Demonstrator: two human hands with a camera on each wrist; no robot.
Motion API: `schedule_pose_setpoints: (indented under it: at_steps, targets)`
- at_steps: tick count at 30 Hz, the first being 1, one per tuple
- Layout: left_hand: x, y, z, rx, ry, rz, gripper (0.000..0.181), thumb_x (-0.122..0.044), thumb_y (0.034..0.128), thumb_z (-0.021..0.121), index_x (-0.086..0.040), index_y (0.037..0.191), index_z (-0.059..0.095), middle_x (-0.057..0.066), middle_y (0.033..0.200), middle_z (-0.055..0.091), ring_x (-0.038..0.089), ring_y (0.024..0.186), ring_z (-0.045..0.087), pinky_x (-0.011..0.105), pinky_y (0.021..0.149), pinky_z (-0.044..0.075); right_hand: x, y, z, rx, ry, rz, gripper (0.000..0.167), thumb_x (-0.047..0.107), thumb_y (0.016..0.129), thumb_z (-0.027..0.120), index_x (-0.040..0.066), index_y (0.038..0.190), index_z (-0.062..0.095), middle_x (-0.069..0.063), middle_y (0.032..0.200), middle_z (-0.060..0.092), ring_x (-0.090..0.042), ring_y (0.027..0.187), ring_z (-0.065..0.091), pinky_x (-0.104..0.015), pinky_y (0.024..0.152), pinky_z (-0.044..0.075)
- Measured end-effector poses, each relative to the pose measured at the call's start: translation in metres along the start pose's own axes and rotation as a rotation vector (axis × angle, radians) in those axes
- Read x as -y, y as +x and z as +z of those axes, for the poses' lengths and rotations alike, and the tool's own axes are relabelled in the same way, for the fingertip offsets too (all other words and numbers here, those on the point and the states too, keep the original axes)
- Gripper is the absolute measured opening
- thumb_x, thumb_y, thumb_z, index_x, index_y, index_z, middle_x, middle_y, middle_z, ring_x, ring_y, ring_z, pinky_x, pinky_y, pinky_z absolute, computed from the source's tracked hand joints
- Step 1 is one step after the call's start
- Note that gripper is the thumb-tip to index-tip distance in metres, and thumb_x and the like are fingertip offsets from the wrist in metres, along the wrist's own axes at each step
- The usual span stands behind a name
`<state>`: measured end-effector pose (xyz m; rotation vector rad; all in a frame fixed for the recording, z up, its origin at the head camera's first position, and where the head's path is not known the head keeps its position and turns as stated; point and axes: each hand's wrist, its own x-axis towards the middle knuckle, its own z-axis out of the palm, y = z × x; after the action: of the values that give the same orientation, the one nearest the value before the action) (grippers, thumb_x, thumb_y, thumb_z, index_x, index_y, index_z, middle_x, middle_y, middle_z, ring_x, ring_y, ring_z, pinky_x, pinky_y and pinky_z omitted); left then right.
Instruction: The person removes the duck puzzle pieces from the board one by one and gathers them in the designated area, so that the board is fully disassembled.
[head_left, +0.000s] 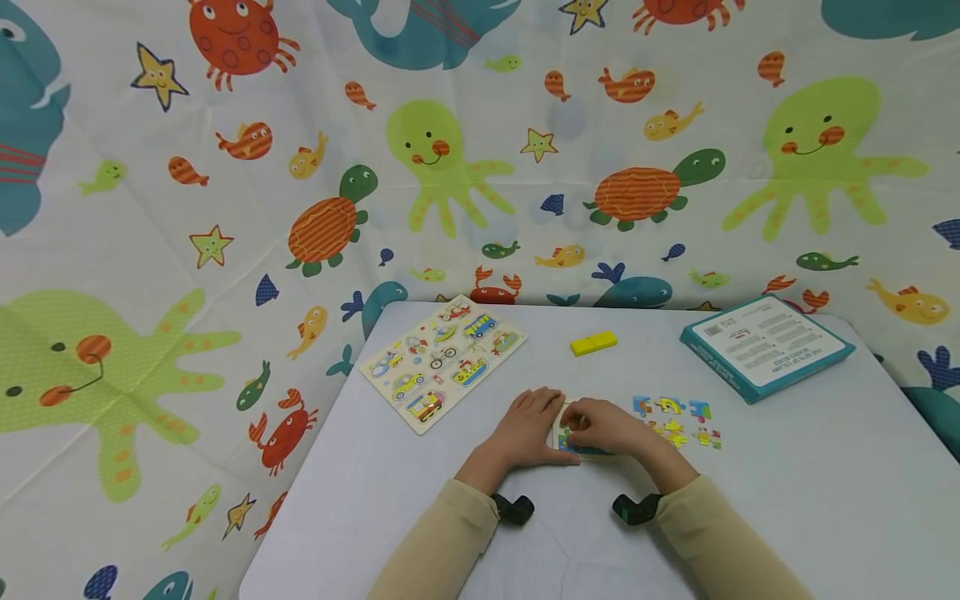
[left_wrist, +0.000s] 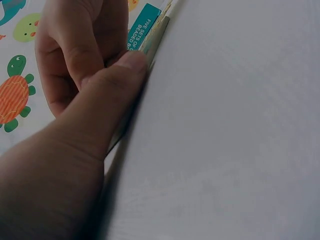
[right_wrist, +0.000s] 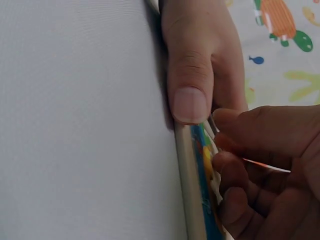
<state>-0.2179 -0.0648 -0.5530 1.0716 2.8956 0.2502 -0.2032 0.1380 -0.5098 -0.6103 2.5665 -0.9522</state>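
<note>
A small jigsaw board (head_left: 557,435) with a pale rim and a blue and green picture lies flat between the hands. My left hand (head_left: 527,429) rests at its left side, fingers stretched along that edge and thumb on the near rim. Over the board, my right hand (head_left: 603,427) has curled fingers. In the right wrist view its fingertips pinch what looks like a puzzle piece (right_wrist: 208,159) at the board surface, mostly hidden by the fingers. Loose puzzle pieces (head_left: 675,432) lie in rows to the right, partly covered by the right wrist.
A wooden board with vehicle pictures (head_left: 444,360) lies at the back left. Behind the hands is a yellow block (head_left: 593,343). A teal box (head_left: 767,347) sits at the back right, near the patterned cloth (head_left: 465,200). All stand on a white-covered table (head_left: 810,483).
</note>
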Motion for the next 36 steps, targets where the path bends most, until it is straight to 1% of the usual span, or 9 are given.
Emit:
schedule_pose_setpoints:
  at_steps: [5,8,12,18,24,29,36]
  targets:
    - [-0.0003,-0.0011,-0.0015,-0.006,-0.012,0.008,0.108,-0.088,0.0752,0.048,-0.019,0.157,0.029,-0.003,0.159,0.032,0.019,0.151,0.025,0.043,0.124,0.021,-0.0018,0.0012,0.0049,-0.021,-0.072,-0.047,0.020,0.018,0.086,0.075,0.014,0.104,0.068,0.004,0.095,0.062,-0.011,0.085,0.054,-0.031,0.077,0.048]
    - [-0.0006,-0.0017,-0.0020,-0.010,-0.017,0.009,0.108,-0.087,0.0756,0.050,-0.019,0.156,0.029,-0.002,0.159,0.032,0.019,0.150,0.025,0.043,0.124,0.021,-0.0035,0.0019,0.0072,-0.030,-0.077,-0.057,0.021,0.018,0.084,0.077,0.014,0.102,0.067,0.003,0.093,0.060,-0.011,0.083,0.052,-0.029,0.075,0.047]
    - [-0.0003,-0.0018,-0.0017,-0.008,-0.018,0.005,0.108,-0.087,0.0755,0.050,-0.019,0.156,0.029,-0.003,0.159,0.032,0.018,0.150,0.025,0.043,0.124,0.021,-0.0037,0.0016,0.0085,-0.031,-0.072,-0.052,0.021,0.017,0.082,0.079,0.014,0.099,0.067,0.002,0.091,0.059,-0.012,0.081,0.051,-0.027,0.072,0.046]
    - [-0.0001,-0.0013,-0.0012,-0.001,-0.020,0.005,0.108,-0.087,0.0758,0.050,-0.019,0.157,0.028,-0.003,0.159,0.031,0.018,0.151,0.024,0.043,0.125,0.020,-0.0020,0.0006,0.0101,-0.045,-0.087,-0.030,0.022,0.017,0.080,0.080,0.014,0.097,0.066,0.003,0.090,0.057,-0.012,0.080,0.049,-0.027,0.071,0.044]
    - [0.0001,-0.0009,-0.0006,0.003,-0.024,0.003,0.108,-0.087,0.0758,0.049,-0.019,0.157,0.028,-0.003,0.159,0.031,0.018,0.151,0.023,0.043,0.125,0.020,0.0008,0.0004,0.0104,-0.036,-0.071,-0.006,0.022,0.017,0.080,0.081,0.014,0.095,0.065,0.002,0.089,0.055,-0.013,0.080,0.049,-0.027,0.071,0.044]
    - [0.0010,-0.0003,0.0004,0.001,-0.027,0.004,0.107,-0.087,0.0759,0.049,-0.020,0.157,0.028,-0.003,0.159,0.031,0.019,0.151,0.023,0.044,0.125,0.020,0.0013,0.0000,0.0093,-0.035,-0.053,-0.020,0.024,0.013,0.080,0.081,0.013,0.096,0.063,0.001,0.090,0.057,-0.013,0.080,0.051,-0.027,0.071,0.046]
    - [0.0020,0.0006,0.0023,-0.008,-0.023,0.004,0.109,-0.090,0.0741,0.044,-0.021,0.157,0.028,-0.004,0.159,0.032,0.019,0.151,0.024,0.044,0.124,0.021,0.0006,0.0002,0.0075,-0.023,-0.012,0.009,0.018,0.010,0.087,0.072,0.017,0.098,0.059,0.004,0.089,0.060,-0.013,0.082,0.054,-0.028,0.074,0.048]
